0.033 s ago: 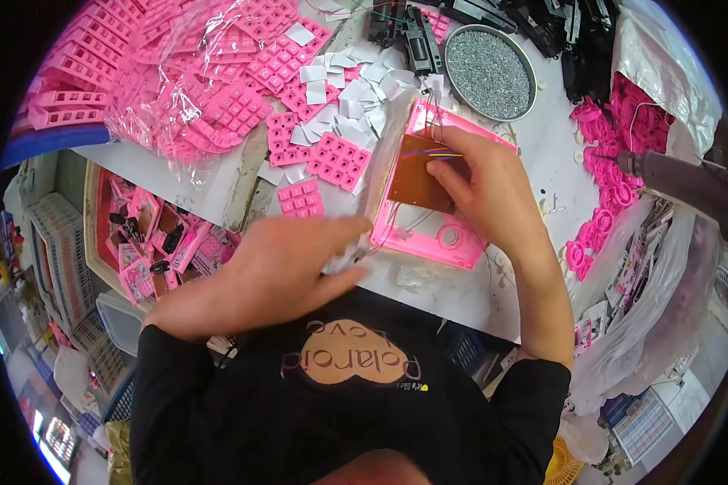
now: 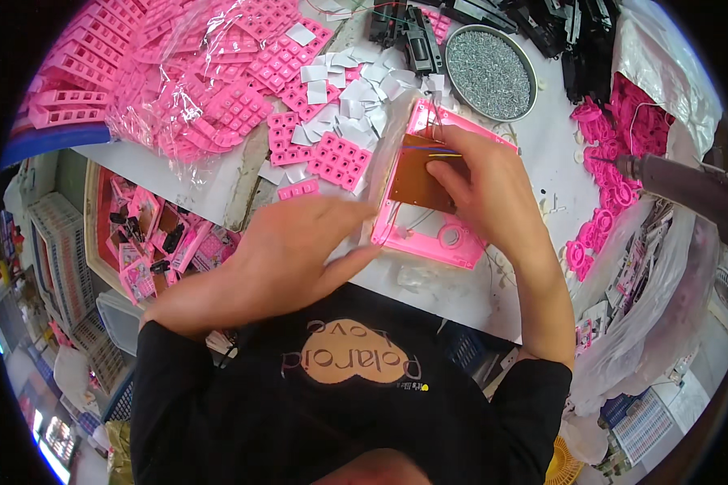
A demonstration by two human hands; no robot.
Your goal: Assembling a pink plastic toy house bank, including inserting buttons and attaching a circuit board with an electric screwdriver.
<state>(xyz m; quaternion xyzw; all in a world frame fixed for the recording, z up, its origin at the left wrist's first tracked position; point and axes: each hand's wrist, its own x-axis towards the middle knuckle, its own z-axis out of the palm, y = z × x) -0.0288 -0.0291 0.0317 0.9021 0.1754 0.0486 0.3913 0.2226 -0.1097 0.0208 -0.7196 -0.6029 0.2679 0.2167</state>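
The desk [image 2: 461, 295], partly covered in white, has its far edge cut off at the top. The black shirt [image 2: 461, 404] carries lettering, upside down in this view, around a tan heart-like patch. At far left lies a heap of pink keypads [image 2: 218, 89], partly under clear plastic and cropped by the fisheye rim; the marks on their keys are too small to read.

The left hand [image 2: 287, 242] is blurred, thumb and fingers well parted, tips at the near left corner of a pink frame [image 2: 429, 252]; whether they touch it I cannot tell. The right hand [image 2: 489, 182] has its fingers closed on a brown board [image 2: 416, 182], thumb bent over the upper face; the other fingertips and the board's right side are hidden.

The frame lies on the desk between the hands, its long axis running away from the person, far end leaning right. At its near end is a round ring opening. A dark tool [image 2: 675, 184] points left from the right side, its back end lost in the dark rim.

The round tray [image 2: 450, 89] beyond the frame is full of small silvery pieces [image 2: 491, 71], too fine to tell apart. Smallest are thin blue and yellow wires [image 2: 433, 150] crossing the board.
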